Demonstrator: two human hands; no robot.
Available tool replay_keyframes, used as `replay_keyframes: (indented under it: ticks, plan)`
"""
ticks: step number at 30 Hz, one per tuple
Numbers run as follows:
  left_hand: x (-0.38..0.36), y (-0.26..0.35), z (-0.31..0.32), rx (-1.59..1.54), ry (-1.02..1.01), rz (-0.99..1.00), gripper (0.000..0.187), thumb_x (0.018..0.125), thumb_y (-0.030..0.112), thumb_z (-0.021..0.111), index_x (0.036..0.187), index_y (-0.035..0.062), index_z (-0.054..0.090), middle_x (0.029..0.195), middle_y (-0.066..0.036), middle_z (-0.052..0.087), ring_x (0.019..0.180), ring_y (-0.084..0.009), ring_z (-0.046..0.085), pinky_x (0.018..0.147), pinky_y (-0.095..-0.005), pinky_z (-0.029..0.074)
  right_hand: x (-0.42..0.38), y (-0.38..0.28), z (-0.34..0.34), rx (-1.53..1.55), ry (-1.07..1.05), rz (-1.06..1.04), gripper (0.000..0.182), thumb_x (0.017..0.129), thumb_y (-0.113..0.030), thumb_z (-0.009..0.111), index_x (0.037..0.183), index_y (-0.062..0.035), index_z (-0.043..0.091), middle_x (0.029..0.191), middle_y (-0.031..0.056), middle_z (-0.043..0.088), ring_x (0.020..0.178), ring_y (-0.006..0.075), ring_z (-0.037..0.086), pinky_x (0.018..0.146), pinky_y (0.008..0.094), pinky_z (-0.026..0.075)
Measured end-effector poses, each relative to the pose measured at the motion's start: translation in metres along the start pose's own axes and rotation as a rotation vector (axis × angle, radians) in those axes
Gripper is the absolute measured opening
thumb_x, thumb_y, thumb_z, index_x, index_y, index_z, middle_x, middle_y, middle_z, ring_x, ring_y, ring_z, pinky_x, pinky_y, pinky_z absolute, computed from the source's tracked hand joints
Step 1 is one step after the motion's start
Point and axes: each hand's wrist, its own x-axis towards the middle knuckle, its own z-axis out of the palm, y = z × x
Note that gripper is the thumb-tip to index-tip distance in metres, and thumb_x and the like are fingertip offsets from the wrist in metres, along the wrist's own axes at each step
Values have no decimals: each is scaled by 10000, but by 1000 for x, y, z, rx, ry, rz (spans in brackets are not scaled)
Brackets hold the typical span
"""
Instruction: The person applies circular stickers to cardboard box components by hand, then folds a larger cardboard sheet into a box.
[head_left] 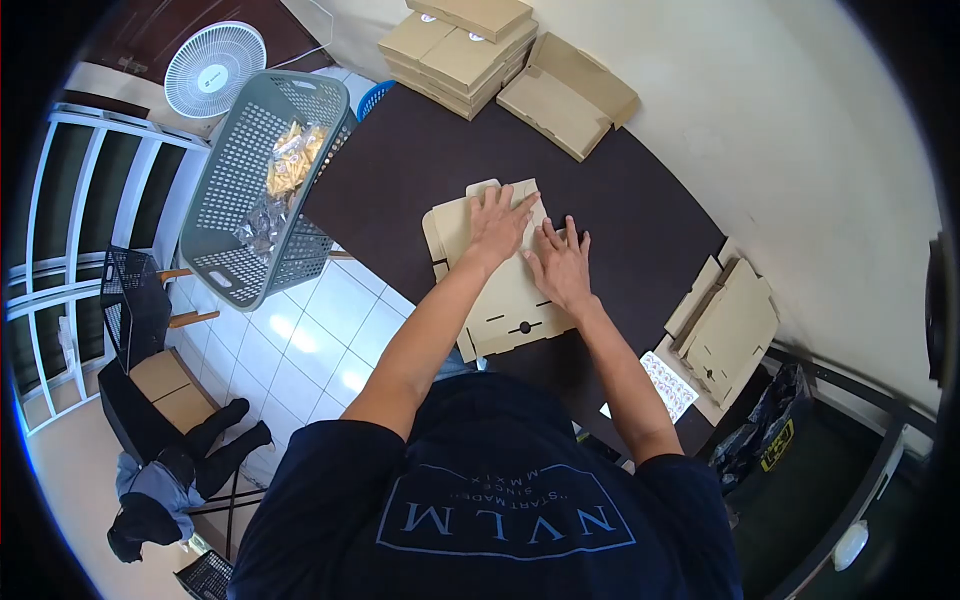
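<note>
A flat, partly unfolded cardboard box lies on the dark table in front of me, with slots and a round dark hole near its closest edge. My left hand rests on its far part, fingers stretched toward the top flap. Beside it, my right hand presses along the right edge, its fingers spread. Neither hand grips anything; both are open on the cardboard.
Closed boxes are stacked at the table's far edge, beside an open box. Flat cardboard blanks and a sticker sheet lie at the right. A grey basket with packets, a fan and a seated person are left.
</note>
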Motion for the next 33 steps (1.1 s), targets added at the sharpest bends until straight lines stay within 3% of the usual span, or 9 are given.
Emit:
replay_keyframes:
  ticks: [4, 12, 16, 19, 21, 24, 26, 30, 33]
  plan:
    - [11, 3, 2, 27, 97, -11, 436, 1025, 381, 454, 1458, 353, 492, 1233, -88, 490, 1106, -301, 434, 919, -487, 360, 7, -3, -12, -6, -54, 11, 551, 988, -420, 518, 1378, -32, 549, 1511, 134, 464, 1437, 448, 307, 1110, 700, 243]
    - [39, 6, -16, -169, -105, -239, 431, 1028, 448, 423, 1451, 409, 492, 1242, -91, 478, 1136, -303, 428, 950, -454, 326, 12, -5, -18, -15, -169, 89, 517, 955, -402, 578, 1352, -70, 580, 1502, 112, 473, 1451, 415, 297, 1074, 762, 242]
    - [31, -3, -12, -358, -107, -337, 501, 979, 442, 523, 1455, 287, 508, 1327, -131, 501, 1239, -354, 432, 1041, -530, 340, 18, -6, -19, -18, -162, 88, 478, 939, -355, 612, 1318, -63, 606, 1505, 107, 471, 1442, 422, 310, 1074, 760, 249]
    - [-8, -33, 7, -752, 560, -262, 400, 876, 173, 681, 1270, 130, 628, 1052, -146, 613, 1023, -351, 554, 955, -443, 445, 21, -3, -16, 14, -147, 100, 450, 927, -330, 641, 1282, -54, 622, 1442, 112, 528, 1400, 428, 375, 1071, 720, 301]
    - [-53, -50, -8, -624, 562, -489, 373, 880, 178, 679, 1244, 119, 623, 1191, -149, 571, 1161, -370, 490, 990, -492, 418, 22, -3, -6, 60, 6, 92, 370, 890, -227, 673, 1200, -25, 655, 1351, 169, 572, 1367, 435, 410, 1077, 677, 324]
    - [-93, -75, 3, -355, 656, -760, 373, 831, 219, 726, 1177, 92, 665, 1045, -118, 623, 1041, -337, 543, 909, -471, 454, 29, -25, -5, 31, 292, 34, 279, 873, -146, 634, 1112, -7, 673, 1272, 217, 592, 1341, 443, 426, 1110, 643, 298]
    - [-110, -87, 4, -477, 325, -738, 373, 834, 230, 720, 1170, 72, 678, 1088, -110, 641, 1081, -335, 546, 934, -471, 450, 38, -48, -2, 88, 313, -26, 261, 864, -127, 635, 1091, -4, 671, 1242, 221, 605, 1295, 443, 464, 1083, 607, 349]
    - [-108, -75, 3, -573, 307, -640, 368, 848, 225, 699, 1178, 65, 686, 1127, -102, 652, 1118, -326, 546, 959, -462, 443, 57, -90, 14, 412, 79, -39, 237, 867, -104, 614, 1073, -6, 676, 1138, 220, 643, 1114, 417, 595, 966, 486, 488]
    - [-108, -66, 5, -512, 377, -427, 401, 871, 217, 668, 1242, 66, 667, 1187, -98, 628, 1169, -307, 519, 968, -448, 407, 73, -97, 43, 532, 135, -20, 239, 883, -124, 623, 1086, -16, 688, 1090, 221, 657, 931, 359, 661, 840, 422, 531]
